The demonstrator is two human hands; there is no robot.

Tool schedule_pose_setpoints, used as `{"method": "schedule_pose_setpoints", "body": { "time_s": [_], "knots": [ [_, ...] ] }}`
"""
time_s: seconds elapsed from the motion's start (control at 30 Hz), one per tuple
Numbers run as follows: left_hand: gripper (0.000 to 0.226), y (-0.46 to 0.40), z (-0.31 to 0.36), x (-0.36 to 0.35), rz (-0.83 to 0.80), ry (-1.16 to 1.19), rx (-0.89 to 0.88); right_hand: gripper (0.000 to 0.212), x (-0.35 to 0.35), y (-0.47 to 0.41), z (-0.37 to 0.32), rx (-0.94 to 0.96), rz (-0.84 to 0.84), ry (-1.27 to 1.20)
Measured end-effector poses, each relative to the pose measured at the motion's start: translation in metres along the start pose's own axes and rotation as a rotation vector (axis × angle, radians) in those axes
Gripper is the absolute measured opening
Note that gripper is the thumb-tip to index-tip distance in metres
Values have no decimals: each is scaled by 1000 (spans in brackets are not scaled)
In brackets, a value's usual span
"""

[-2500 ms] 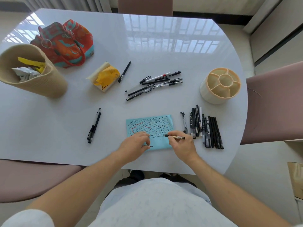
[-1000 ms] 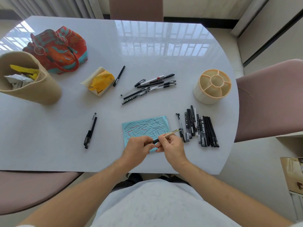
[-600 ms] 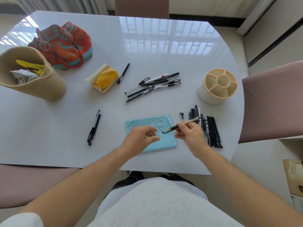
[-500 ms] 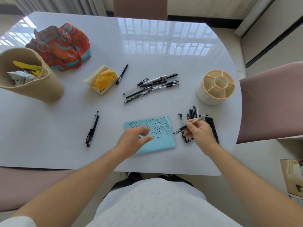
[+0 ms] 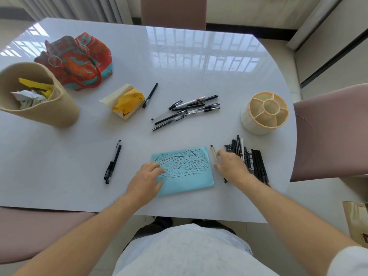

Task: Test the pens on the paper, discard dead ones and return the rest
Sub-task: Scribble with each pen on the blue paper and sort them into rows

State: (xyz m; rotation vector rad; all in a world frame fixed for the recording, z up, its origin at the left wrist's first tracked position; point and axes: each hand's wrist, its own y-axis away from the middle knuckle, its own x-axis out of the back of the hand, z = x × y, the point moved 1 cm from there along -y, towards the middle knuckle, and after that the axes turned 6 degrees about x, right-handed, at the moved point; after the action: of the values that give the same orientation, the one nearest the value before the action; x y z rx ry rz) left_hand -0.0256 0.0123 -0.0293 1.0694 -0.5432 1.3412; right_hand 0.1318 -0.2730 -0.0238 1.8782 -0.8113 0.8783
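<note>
Blue paper (image 5: 185,172) under left hand (image 5: 146,179): fingers spread, pressed flat on near-left corner, likely pinning sheet for scribbles. Right hand (image 5: 232,166) just right of sheet, fingers loosely curled beside tan pen (image 5: 214,154); whether pinching it or letting go, cannot tell. Row of pens (image 5: 249,158) partly under and right of that hand, probably tested pile. Beyond: loose pens (image 5: 185,111), likely untested; empty holder (image 5: 264,113) far right for returns; basket (image 5: 37,96) far left, likely for discards.
</note>
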Motion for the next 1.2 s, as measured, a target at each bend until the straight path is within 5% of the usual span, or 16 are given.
{"method": "schedule_pose_setpoints", "body": {
  "time_s": [0.37, 0.57, 0.73, 0.8, 0.93, 1.07, 1.2],
  "knots": [
    [39, 5, -14, -3, -46, -89, -44, 27, 68, -120, -36, 152, 277, 34],
    [39, 0, -23, 1, -90, -61, -63, 28, 68, -173, -49, 214, 154, 425],
    [38, -1, -24, 3, -86, -37, -77, 29, 58, -159, -41, 303, 50, 506],
    [34, -2, -22, 4, -100, -20, -66, 25, 62, -141, -35, 278, 32, 347],
    [30, -10, -9, 13, -93, 30, -33, 10, 64, -80, -30, 96, 201, -343],
    [28, -19, 24, 22, -94, 243, 18, 12, 37, -6, -34, -68, 114, -1047],
    [26, -22, 63, 20, -286, 481, 82, 10, 5, 49, -45, -120, 73, -1328]
  ]
}}
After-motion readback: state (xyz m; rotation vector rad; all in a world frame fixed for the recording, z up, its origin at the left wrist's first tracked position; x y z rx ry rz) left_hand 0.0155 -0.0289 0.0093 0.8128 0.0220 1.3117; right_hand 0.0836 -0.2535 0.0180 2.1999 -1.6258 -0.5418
